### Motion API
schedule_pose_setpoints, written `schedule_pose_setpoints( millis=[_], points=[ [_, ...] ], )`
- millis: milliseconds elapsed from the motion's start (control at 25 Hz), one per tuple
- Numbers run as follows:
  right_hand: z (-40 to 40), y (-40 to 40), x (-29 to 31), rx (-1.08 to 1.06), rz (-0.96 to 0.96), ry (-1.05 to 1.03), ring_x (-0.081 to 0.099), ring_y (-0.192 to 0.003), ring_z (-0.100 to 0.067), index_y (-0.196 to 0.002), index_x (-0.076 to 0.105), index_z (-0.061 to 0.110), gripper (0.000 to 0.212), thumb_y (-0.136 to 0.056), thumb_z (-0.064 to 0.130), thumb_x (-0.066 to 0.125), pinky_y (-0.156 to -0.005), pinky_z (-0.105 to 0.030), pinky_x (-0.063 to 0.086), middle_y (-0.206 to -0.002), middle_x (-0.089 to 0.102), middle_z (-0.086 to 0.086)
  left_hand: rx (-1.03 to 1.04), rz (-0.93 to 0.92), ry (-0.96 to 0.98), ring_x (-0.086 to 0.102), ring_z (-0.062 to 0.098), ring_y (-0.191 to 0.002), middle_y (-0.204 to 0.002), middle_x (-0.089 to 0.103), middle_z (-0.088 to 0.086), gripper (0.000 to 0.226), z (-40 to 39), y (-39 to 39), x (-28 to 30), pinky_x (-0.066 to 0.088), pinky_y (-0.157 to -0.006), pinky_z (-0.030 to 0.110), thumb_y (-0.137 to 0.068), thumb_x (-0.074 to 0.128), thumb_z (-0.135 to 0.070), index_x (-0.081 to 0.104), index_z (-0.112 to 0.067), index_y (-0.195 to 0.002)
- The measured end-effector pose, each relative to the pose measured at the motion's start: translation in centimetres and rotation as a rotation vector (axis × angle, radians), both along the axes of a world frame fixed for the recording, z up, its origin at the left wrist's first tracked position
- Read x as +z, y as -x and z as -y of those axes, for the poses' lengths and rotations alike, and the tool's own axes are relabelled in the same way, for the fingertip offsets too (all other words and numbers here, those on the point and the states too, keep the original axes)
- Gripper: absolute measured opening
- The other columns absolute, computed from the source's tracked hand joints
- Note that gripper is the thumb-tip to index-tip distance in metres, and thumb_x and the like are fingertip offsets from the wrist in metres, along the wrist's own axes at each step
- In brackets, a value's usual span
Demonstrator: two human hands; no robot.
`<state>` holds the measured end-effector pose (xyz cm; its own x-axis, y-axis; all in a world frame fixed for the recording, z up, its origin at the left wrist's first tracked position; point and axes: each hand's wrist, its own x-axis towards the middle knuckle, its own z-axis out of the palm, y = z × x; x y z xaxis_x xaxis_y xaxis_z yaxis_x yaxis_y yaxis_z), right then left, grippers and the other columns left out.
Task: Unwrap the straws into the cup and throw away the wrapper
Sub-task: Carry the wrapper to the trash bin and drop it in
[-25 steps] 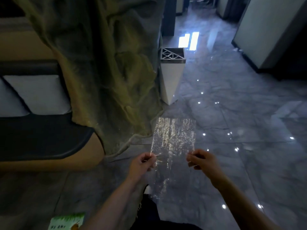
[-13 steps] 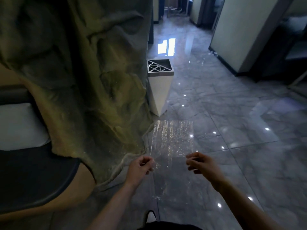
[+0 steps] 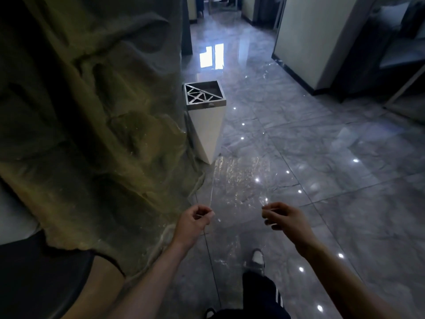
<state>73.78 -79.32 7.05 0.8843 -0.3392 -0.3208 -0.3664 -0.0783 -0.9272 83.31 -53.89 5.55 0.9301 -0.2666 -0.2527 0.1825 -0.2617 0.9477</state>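
Note:
A clear, crinkled plastic wrapper (image 3: 239, 183) is stretched flat between my hands in front of me. My left hand (image 3: 195, 221) pinches its left edge and my right hand (image 3: 281, 217) pinches its right edge. Ahead and slightly left stands a white tapered waste bin (image 3: 207, 132) with a metal lattice top (image 3: 203, 94); the wrapper's far edge sits just below the bin's base in the view. No cup or straws are in sight.
A large rock-textured column (image 3: 96, 125) fills the left side, right beside the bin. A dark cushioned bench (image 3: 39, 279) is at lower left. Glossy grey tile floor (image 3: 333, 203) stretches ahead and right. A pale partition wall (image 3: 308, 40) stands at upper right. My shoe (image 3: 257, 259) is below the wrapper.
I have walked forward: the bin and the column have come nearer and larger. Both hands still hold the wrapper spread out, now slightly wider apart.

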Motion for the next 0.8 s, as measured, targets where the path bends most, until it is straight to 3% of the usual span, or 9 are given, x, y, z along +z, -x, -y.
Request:
schedule_pose_setpoints(
  millis=[80, 280, 520, 800],
  points=[
    [2.2, -2.0, -0.4, -0.012, -0.004, -0.008, 0.071, -0.073, -0.013, -0.087, 0.074, 0.025, 0.005, -0.083, 0.025, 0.072, -0.062, -0.022, 0.054, -0.084, 0.076, 0.0, -0.011, -0.01, -0.007, 0.058, 0.004, -0.058, -0.07, 0.065, -0.001, 0.013, 2.2, -2.2, 0.1, 0.048, -0.059, 0.02, -0.084, 0.071, -0.006, 0.068, -0.017, -0.077],
    [10.1, -8.3, -0.8, -0.059, 0.017, -0.013, 0.069, -0.069, -0.011, -0.083, 0.074, 0.022, 0.002, -0.081, 0.022, 0.074, -0.061, -0.024, 0.052, -0.078, 0.075, 0.0, -0.032, 0.005, -0.031, 0.053, -0.004, -0.048, -0.067, 0.063, 0.005, 0.007, 10.0, -8.3, 0.5, 0.043, -0.051, 0.011, -0.084, 0.07, -0.003, 0.067, -0.008, -0.081],
    [18.8, -14.1, 0.3, -0.067, 0.013, 0.01, 0.068, -0.066, -0.009, -0.082, 0.075, 0.02, 0.004, -0.079, 0.023, 0.076, -0.061, -0.024, 0.052, -0.076, 0.076, 0.0, -0.053, -0.021, -0.032, 0.053, 0.013, -0.061, -0.067, 0.06, 0.005, 0.015, 18.7, -14.3, 1.8, 0.042, -0.052, 0.016, -0.085, 0.068, 0.0, 0.065, -0.013, -0.077],
    [24.8, -19.7, 0.0, -0.046, -0.018, -0.005, 0.069, -0.076, -0.017, -0.089, 0.074, 0.018, 0.006, -0.084, 0.021, 0.071, -0.064, -0.024, 0.051, -0.084, 0.075, -0.004, -0.075, -0.039, -0.055, 0.053, 0.013, -0.059, -0.065, 0.06, 0.004, 0.016, 24.6, -20.3, 1.8, 0.043, -0.053, 0.017, -0.085, 0.069, -0.001, 0.065, -0.013, -0.076]
  ],
)
